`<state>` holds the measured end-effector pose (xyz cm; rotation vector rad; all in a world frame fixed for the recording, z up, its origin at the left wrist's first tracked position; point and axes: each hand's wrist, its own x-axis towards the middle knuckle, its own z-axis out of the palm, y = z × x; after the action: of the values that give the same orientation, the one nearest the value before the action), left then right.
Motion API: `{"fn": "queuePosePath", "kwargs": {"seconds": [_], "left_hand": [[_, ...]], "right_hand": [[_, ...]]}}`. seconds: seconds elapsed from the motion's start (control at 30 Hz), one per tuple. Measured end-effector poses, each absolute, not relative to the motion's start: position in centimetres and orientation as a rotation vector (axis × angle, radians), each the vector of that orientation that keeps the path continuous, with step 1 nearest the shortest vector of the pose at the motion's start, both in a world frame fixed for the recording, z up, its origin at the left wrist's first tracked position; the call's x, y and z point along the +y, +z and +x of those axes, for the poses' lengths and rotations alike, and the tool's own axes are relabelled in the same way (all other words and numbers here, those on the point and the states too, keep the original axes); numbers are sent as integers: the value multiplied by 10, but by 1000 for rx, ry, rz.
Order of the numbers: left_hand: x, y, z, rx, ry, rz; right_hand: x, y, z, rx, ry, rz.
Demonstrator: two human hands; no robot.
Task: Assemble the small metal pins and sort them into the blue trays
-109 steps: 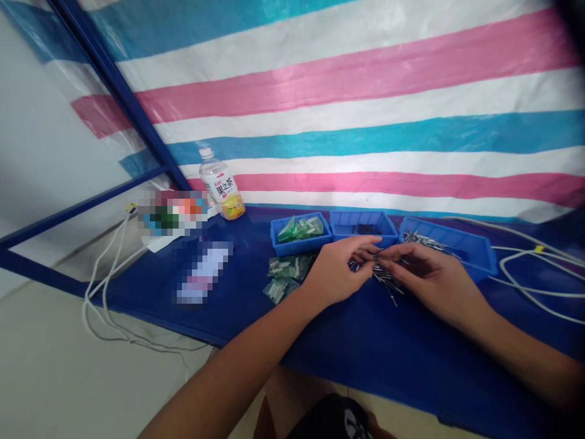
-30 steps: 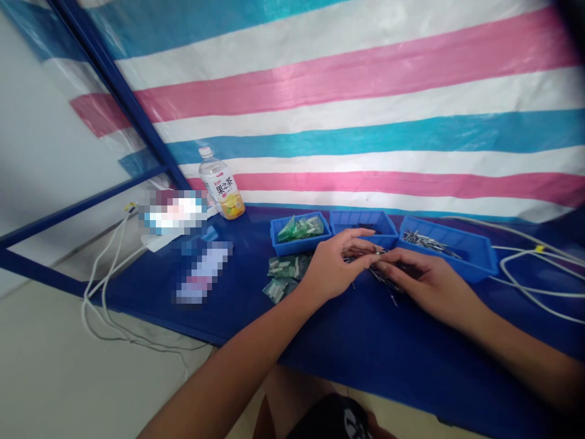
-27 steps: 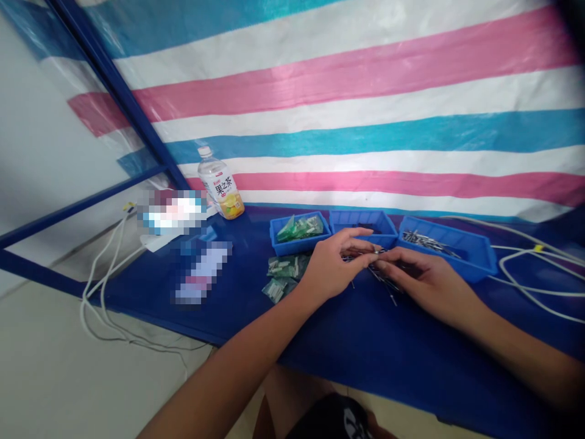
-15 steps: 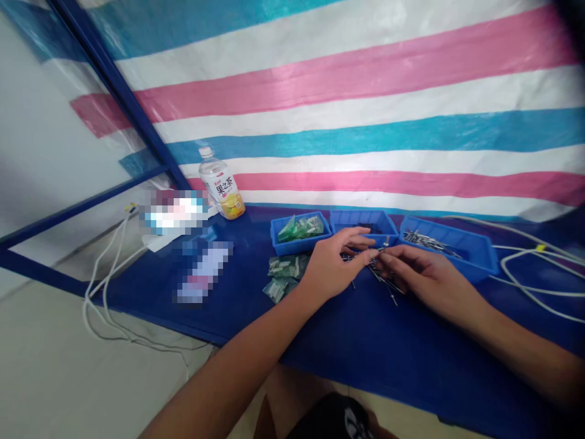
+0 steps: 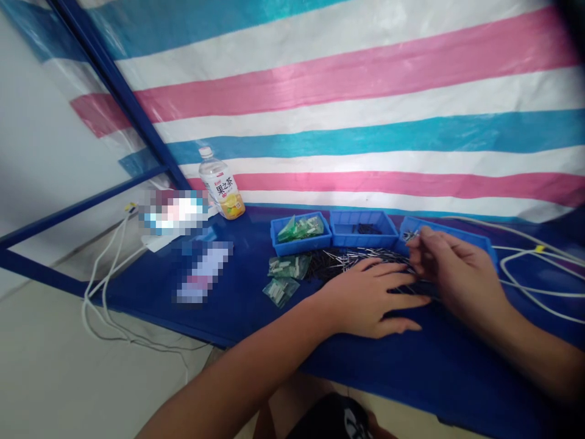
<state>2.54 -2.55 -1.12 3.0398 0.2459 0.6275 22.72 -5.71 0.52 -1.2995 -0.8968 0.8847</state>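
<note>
In the head view, the left hand point(image 5: 370, 299) lies palm down with its fingers spread, so its grip is wide open; it partly covers a pile of pins point(image 5: 356, 256), black and silver, and its underside is hidden. The right hand point(image 5: 457, 277) is over the near side of the right bin point(image 5: 411, 224), thumb and fingers curled together; I cannot tell whether its grip is fully closed or has hold of a pin.

The pins lie on the worktop point(image 5: 388, 372), just nearer its front edge than the bins lined along its far edge. Silver pins show in the right bin, black pieces in the middle bin point(image 5: 363, 218), green bags in the left bin point(image 5: 301, 248). Two pouches point(image 5: 289, 267) lie left of the pile. A bottle point(image 5: 223, 184) stands toward the worktop's far left corner.
</note>
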Motion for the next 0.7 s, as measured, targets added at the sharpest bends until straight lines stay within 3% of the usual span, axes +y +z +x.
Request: {"fn": "queuePosePath", "kwargs": {"seconds": [0.7], "left_hand": [[10, -17, 7, 613, 476, 2957]], "right_hand": [[-61, 3, 228, -1071, 1013, -1362]]}}
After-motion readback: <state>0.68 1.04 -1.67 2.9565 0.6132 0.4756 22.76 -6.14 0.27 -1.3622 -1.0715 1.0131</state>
